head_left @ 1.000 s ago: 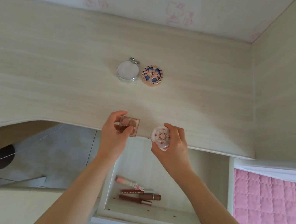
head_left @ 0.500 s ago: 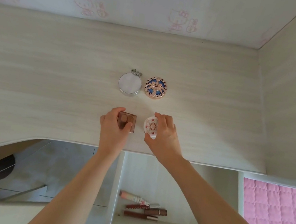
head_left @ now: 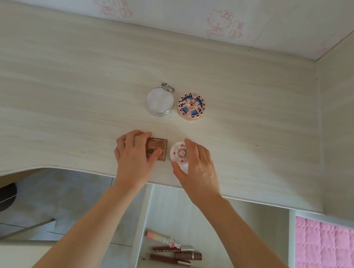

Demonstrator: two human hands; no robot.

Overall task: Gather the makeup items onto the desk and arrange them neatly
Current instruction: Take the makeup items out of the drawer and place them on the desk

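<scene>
Fingers grasping: left hand [head_left: 132, 158] palette [head_left: 160, 148], right hand [head_left: 199, 171] compact [head_left: 178, 153]; lip tubes [head_left: 173, 250] lie 3-to-9, right hand's 6 o'clock.

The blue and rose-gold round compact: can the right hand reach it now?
Probably yes, after letting go: the right hand holds the white floral round case, and only bare wooden desk separates it from the blue and rose-gold compact.

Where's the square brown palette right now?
Head view: the square brown palette lies on the desk near its front edge, held by the left hand, left of the white floral compact.
</scene>
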